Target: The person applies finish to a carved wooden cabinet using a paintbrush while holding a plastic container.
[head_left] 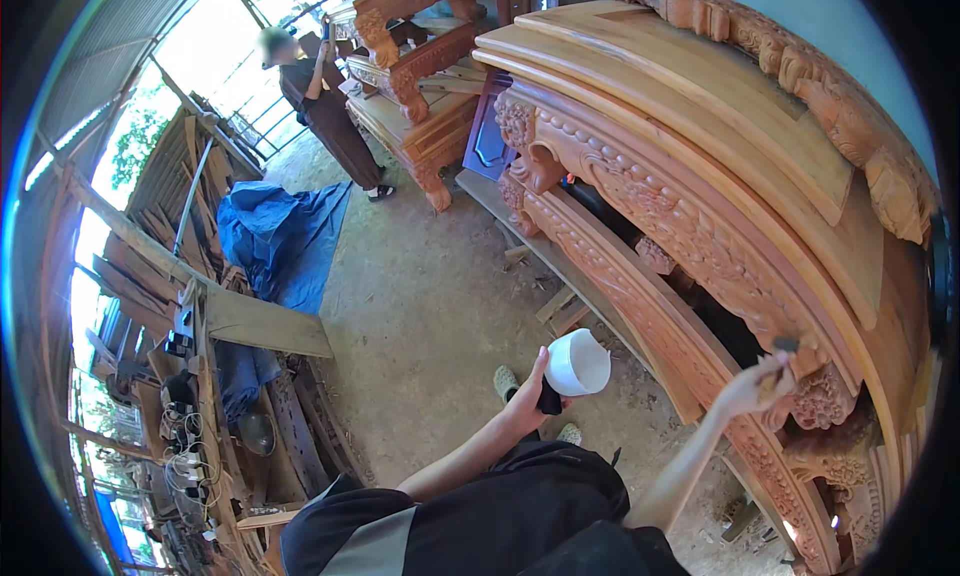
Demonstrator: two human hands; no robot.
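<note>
My left hand (535, 394) is closed around a white plastic cup (579, 363), with something black (549, 400) between the palm and the cup. The cup is held tilted above the floor, and what is in it I cannot make out. At the right, my right hand (760, 386) grips a small brush (786, 345) with a dark tip. The tip is at the carved apron (690, 216) of a large reddish wooden table, just above its carved leg (825, 401). Whether the bristles touch the wood I cannot tell.
Planks (700, 86) lie stacked on the table, with a lower carved rail (640, 286) beneath. Carved tables (420, 126) are piled farther back, near a person (335, 126) in dark clothes. Left are a blue tarp (275, 241), a board (268, 321) and cluttered wood scraps. Offcuts (562, 308) lie by the table.
</note>
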